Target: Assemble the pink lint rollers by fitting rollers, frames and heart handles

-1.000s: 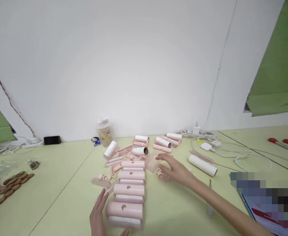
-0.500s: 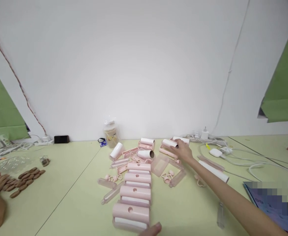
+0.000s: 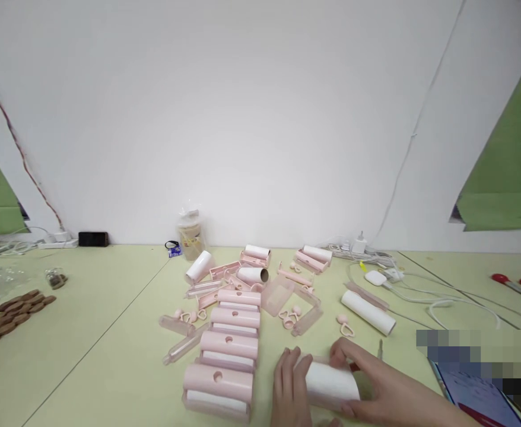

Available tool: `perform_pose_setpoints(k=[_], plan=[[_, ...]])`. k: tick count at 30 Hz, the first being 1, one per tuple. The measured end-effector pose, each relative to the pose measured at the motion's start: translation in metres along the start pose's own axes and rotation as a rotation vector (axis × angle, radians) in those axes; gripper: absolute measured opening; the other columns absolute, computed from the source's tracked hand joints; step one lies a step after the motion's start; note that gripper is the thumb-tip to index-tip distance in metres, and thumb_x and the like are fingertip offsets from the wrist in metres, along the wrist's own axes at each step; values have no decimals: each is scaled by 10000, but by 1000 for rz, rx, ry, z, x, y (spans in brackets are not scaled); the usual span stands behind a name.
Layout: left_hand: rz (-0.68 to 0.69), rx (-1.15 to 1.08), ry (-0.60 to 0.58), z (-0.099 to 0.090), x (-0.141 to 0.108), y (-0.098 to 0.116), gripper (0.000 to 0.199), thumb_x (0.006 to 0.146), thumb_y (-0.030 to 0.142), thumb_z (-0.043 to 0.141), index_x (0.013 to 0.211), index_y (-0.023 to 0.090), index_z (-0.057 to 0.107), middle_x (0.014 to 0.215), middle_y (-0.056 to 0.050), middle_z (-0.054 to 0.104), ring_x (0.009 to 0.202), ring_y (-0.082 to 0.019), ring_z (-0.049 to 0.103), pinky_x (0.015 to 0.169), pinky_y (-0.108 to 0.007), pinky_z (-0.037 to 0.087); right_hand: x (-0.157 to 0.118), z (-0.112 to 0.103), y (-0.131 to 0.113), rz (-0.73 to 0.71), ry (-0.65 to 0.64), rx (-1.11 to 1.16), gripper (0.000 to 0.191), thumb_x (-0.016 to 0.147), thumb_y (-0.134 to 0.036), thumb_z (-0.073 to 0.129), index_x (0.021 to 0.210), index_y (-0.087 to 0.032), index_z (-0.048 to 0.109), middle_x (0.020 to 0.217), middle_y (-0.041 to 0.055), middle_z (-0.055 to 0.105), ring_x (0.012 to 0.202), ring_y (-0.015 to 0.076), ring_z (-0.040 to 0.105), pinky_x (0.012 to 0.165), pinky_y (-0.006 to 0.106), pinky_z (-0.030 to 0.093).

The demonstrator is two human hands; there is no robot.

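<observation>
Roll (image 3: 332, 382), apparently taken from the far pink tray (image 3: 296, 275) within 0.5 seconds, sits gripped in the right hand (image 3: 369, 378), the left hand (image 3: 289, 388) curled over its other end, shifting the work beside 4 pink cases (image 3: 242, 344).

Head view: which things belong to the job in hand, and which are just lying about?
Likely the job: white roll, pink cases, clear parts, small pink parts.
Likely just lying about: phone, bagged cup, charger, brown pieces.
</observation>
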State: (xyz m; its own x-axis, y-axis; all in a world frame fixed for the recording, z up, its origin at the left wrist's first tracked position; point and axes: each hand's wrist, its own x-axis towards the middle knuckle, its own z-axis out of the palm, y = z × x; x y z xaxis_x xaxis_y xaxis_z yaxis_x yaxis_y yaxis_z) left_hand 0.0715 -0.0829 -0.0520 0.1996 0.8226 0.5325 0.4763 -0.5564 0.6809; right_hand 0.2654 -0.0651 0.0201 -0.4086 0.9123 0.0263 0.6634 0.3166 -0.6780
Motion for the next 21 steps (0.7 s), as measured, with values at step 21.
perform_pose_setpoints(k=[21], plan=[[-319,-224,-235,-19,3,1,651,614,70,553,1246,130,411,1220,-140,493,1163,-252,441,1008,-391,329,136,-39,24,202,402,-313,253,925,-348,445,1022,-154,575,1022,62,616,904,192,596,798,387,476]])
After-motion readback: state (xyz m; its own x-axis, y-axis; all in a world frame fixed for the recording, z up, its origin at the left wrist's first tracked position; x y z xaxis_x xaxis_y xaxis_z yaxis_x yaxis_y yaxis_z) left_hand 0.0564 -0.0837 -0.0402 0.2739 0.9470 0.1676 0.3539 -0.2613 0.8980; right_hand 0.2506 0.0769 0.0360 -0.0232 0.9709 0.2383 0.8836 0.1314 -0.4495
